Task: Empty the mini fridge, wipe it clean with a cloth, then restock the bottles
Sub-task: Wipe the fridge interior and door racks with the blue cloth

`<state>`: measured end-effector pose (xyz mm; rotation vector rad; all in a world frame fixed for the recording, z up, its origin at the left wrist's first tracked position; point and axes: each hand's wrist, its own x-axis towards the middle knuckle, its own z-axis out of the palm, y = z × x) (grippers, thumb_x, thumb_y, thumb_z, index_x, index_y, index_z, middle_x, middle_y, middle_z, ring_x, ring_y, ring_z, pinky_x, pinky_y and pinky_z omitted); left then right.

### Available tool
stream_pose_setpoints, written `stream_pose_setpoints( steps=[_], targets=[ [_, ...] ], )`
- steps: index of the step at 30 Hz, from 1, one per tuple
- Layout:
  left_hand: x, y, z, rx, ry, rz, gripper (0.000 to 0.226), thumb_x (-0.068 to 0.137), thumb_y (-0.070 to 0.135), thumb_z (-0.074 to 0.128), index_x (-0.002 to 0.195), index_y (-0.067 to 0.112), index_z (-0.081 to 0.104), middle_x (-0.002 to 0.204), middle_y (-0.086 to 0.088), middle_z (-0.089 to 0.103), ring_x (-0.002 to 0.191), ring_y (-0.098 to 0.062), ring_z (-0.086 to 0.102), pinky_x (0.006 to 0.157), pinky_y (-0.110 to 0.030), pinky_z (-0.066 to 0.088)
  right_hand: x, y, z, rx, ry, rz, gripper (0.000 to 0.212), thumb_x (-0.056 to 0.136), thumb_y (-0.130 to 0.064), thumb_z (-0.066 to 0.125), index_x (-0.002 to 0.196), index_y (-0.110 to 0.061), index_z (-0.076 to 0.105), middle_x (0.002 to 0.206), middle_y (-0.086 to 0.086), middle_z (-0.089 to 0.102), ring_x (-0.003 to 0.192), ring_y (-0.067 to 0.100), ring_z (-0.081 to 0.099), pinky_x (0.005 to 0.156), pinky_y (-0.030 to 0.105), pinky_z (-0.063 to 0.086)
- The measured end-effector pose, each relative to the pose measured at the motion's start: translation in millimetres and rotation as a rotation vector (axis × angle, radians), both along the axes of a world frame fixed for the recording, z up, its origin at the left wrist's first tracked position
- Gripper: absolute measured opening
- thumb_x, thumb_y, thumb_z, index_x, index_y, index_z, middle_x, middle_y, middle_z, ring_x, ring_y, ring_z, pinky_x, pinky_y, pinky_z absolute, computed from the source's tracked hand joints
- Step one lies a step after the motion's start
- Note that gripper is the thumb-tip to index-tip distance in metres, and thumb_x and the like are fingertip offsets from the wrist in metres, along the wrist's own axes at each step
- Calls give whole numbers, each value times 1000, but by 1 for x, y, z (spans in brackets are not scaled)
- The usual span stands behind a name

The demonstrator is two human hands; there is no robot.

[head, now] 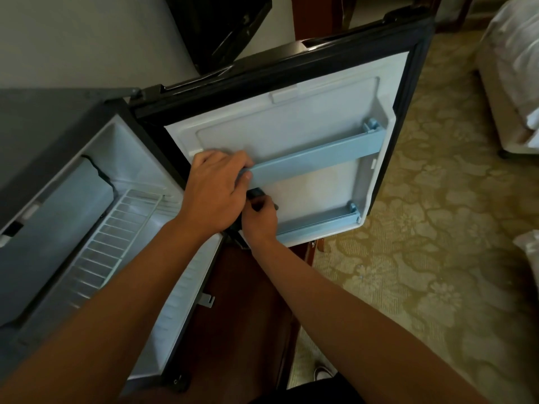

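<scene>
Mini fridge (58, 176): it stands open at my left, a boxy dark-grey shell with a smooth pale plastic lining; I see no bottles in it.
Wire shelf (116, 237): a white grid of thin parallel rods inside the cabinet, its long side running from the front opening toward the back wall.
Freezer flap (58, 228): a smooth grey-blue panel with rounded corners, in the upper part of the cabinet.
Door (291, 135): swung fully open to my right, inner face toward me; moulded pale plastic with a raised rectangular panel, framed by a black rubbery gasket.
Upper door rail (315, 156): a long flat blue-grey plastic bar, its long axis across the door's width, from my left hand to a clip at the outer edge.
Lower door rail (320, 223): a similar bar along the door's bottom edge, parallel to the upper one.
Left hand (215, 191): my grip is closed around the hinge-side end of the upper door rail, fingers over the top, thumb at the front.
Right hand (259, 218): just below the left, fingers curled tight on a small dark item (256, 193) against the door; I cannot tell what it is.
Floor: patterned beige carpet (423, 243) with a leafy design.
Bed (519, 77): white bedding at far right.
</scene>
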<state>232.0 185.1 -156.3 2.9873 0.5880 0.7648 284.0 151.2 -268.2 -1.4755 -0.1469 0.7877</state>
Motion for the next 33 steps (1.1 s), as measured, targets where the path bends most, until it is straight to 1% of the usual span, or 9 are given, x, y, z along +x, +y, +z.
stream_pose_setpoints(
  steps=[3, 9, 12, 15, 17, 19, 23, 26, 33],
  targets=[
    [-1, 2, 0, -11, 18, 9, 12, 87, 13, 52, 96, 13, 61, 82, 8, 57, 87, -20, 57, 93, -27, 26, 2, 1, -2, -12, 12, -17, 18, 94, -30, 61, 93, -14, 52, 88, -1, 60, 88, 19, 60, 78, 33, 49],
    [-3, 2, 3, -21, 93, 25, 42, 58, 8, 53, 99, 13, 62, 84, 0, 63, 89, -23, 56, 92, -21, 22, 9, -3, -7, -38, 34, -32, 15, 95, -24, 60, 95, -12, 51, 93, 3, 60, 91, 21, 59, 79, 34, 49],
    [-3, 1, 3, -15, 104, 27, 45, 55, 10, 50, 98, 12, 61, 84, -1, 63, 89, -25, 57, 90, -22, 23, 13, -3, -13, -87, 52, -23, 14, 96, -21, 59, 99, -10, 51, 101, 7, 60, 95, 22, 57, 81, 31, 46],
    [-3, 2, 3, -13, 118, 32, 49, 52, 11, 50, 99, 12, 61, 85, -2, 63, 89, -25, 57, 88, -24, 23, 17, -3, -20, -149, 149, 3, 25, 97, -14, 54, 120, -5, 50, 123, 17, 59, 113, 31, 56, 100, 41, 46],
    [-4, 2, 2, -7, 117, 32, 49, 52, 10, 50, 99, 13, 60, 85, -2, 63, 88, -25, 57, 87, -24, 23, 22, -4, -21, -175, 239, 33, 32, 100, -7, 46, 131, 0, 45, 131, 19, 53, 121, 33, 52, 104, 39, 43],
    [-3, 3, 1, 0, 111, 27, 48, 52, 9, 51, 99, 12, 60, 84, -1, 62, 87, -25, 57, 87, -24, 23, 25, -5, -21, -167, 302, 41, 32, 102, -7, 41, 133, 2, 45, 132, 18, 53, 123, 33, 51, 103, 38, 41],
    [-2, 3, 0, 8, 104, 30, 47, 52, 10, 51, 99, 13, 60, 83, -1, 62, 86, -24, 57, 87, -24, 23, 25, -9, -21, -139, 290, 30, 34, 100, -8, 48, 133, -1, 48, 128, 19, 56, 118, 33, 54, 104, 43, 45],
    [-2, 3, 1, 20, 106, 25, 47, 52, 10, 51, 98, 13, 59, 82, -1, 62, 86, -25, 57, 86, -24, 23, 25, -11, -18, -66, 381, -31, 36, 98, -9, 50, 133, -4, 47, 125, 18, 56, 113, 32, 55, 99, 48, 49],
    [-1, 3, -1, 21, 88, 35, 42, 57, 11, 52, 98, 14, 59, 83, 0, 62, 86, -24, 57, 89, -27, 26, 30, -11, 28, 224, 511, -83, 28, 98, -14, 54, 125, -6, 53, 118, 17, 65, 94, 23, 65, 75, 35, 59]
  ],
)
